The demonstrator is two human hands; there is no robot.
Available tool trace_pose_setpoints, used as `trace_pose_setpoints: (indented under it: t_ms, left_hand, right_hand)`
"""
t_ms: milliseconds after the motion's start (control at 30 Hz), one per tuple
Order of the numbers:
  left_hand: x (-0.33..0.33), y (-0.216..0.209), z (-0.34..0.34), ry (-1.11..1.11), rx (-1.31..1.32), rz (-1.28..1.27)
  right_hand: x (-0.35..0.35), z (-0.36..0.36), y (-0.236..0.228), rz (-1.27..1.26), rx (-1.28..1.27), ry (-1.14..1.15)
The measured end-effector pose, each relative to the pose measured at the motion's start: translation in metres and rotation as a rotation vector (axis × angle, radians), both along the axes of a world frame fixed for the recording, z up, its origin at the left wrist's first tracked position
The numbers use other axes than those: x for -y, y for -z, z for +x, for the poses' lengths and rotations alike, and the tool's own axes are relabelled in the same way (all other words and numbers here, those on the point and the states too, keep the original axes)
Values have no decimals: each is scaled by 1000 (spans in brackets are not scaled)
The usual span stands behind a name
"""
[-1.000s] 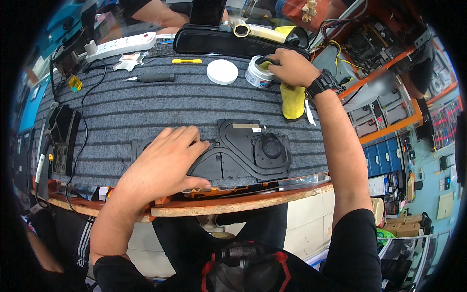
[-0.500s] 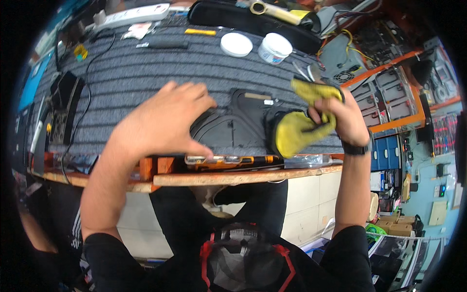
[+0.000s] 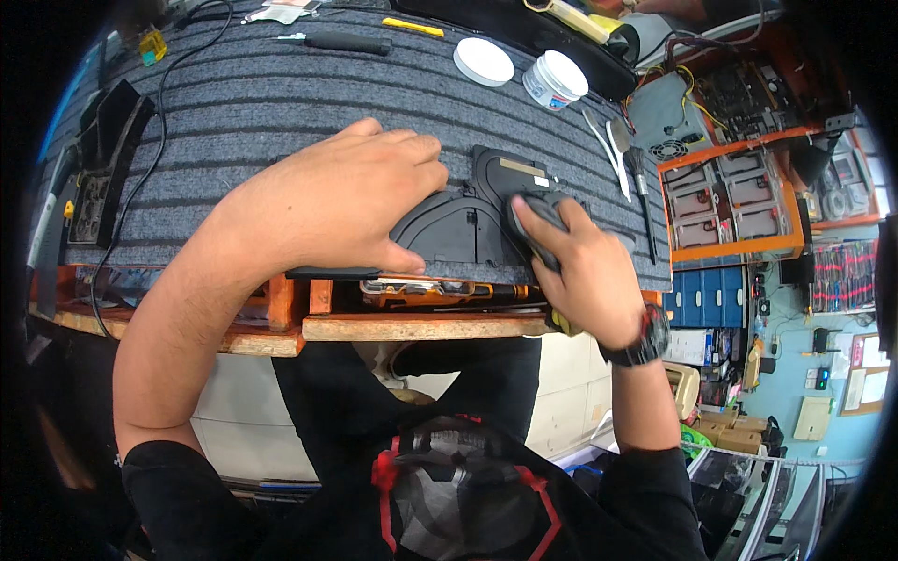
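A black moulded plastic panel [image 3: 451,234] lies along the near edge of the mat-covered bench. My left hand [image 3: 341,196] grips its left part, the thumb at the near edge and the fingers bent over the far side. The hand hides much of that part. On the panel's right part, my right hand [image 3: 585,266] presses a folded cloth [image 3: 543,222], with its dark grey side up. A bit of the cloth's yellow side shows below the palm.
Beyond the panel are a white tub [image 3: 556,79], its lid [image 3: 484,62], a black-handled tool [image 3: 346,43] and a yellow strip [image 3: 412,27]. Brushes [image 3: 641,187] lie at right. A black part [image 3: 103,178] stands left by a cable. An open drawer [image 3: 421,327] below holds orange-and-black tools.
My right hand has brought the cloth down and left onto the panel, and its grey side now faces up. My left hand has closed in on the panel. The view has shifted slightly.
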State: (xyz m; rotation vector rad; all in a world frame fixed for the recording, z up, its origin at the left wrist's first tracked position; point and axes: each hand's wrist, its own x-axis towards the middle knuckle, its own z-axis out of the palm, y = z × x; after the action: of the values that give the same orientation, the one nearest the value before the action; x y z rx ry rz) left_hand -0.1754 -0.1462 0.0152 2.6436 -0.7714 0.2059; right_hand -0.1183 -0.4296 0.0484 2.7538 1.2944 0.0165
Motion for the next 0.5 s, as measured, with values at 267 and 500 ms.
trace_pose_setpoints:
  t_ms: [267,500]
  left_hand:
    - [2,7,-2,0,68,-15]
    - [-1,9,-3,-6,64,-10]
  right_hand:
    - [8,-10,-2,-1,-38,-56]
    - [7,-16,-1,20,-122,-191]
